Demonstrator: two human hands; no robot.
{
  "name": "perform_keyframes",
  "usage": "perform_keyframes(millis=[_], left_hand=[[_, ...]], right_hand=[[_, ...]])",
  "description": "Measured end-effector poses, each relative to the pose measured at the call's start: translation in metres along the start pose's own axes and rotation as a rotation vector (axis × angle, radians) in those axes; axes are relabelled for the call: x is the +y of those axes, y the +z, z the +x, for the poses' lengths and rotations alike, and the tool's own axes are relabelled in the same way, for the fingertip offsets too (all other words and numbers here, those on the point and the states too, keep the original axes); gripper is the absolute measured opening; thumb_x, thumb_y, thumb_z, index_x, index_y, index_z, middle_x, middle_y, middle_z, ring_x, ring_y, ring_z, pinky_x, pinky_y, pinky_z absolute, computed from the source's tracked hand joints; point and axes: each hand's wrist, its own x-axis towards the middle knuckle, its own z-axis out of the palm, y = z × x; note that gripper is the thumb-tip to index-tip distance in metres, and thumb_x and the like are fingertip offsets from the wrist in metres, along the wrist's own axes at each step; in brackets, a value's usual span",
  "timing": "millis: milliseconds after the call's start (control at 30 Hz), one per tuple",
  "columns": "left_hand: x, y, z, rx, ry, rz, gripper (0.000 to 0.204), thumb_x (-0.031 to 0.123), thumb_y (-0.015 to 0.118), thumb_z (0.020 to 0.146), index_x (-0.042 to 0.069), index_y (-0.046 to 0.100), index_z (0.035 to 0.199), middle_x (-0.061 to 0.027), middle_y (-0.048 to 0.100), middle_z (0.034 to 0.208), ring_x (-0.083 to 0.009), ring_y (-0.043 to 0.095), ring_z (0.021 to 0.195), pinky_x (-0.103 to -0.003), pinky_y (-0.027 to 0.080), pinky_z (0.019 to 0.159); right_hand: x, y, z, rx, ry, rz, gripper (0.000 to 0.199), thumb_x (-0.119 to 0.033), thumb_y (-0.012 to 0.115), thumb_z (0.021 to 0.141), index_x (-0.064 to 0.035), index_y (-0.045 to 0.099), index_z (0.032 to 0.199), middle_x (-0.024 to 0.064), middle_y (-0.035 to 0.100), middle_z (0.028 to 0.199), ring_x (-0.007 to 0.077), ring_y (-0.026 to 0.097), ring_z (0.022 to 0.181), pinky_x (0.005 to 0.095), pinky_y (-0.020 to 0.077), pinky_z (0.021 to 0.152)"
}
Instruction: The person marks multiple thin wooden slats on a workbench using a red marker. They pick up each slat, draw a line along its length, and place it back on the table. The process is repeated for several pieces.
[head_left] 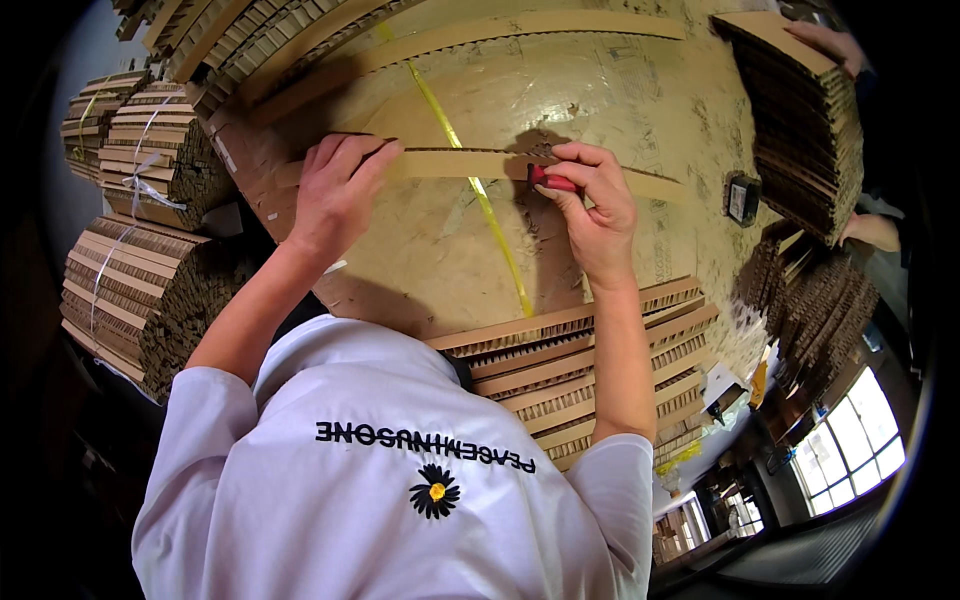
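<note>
Brown counter [660, 130] lies open ahead of the right hand [602, 205], which pinches a red tool [556, 179] at a cardboard strip [450, 164]. Near the counter's left edge, the left hand [340, 190] grips the same strip.

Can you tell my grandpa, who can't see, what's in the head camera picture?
A person's right hand holds a small red object at a long cardboard strip, with the left hand on it too. A yellow strap crosses underneath; tied cardboard bundles sit at left.
</note>
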Motion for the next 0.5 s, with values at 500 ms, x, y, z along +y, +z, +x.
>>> perform_keyframes(millis=[500], left_hand=[[-0.0026, 0.0022, -0.0012, -0.007, -0.02, -0.021, 0.057, -0.004, 0.077, 0.069, 0.008, 0.071, 0.124, -0.0086, 0.069, 0.114, -0.0311, 0.064, 0.103, -0.042, 0.049, 0.086]], right_hand=[[0.0061, 0.005, 0.0111, -0.028, -0.149, -0.318, 0.023, -0.007, 0.088, 0.077, -0.0098, 0.08, 0.099, 0.0057, 0.068, 0.097, 0.0264, 0.064, 0.09, 0.0368, 0.0498, 0.077]])
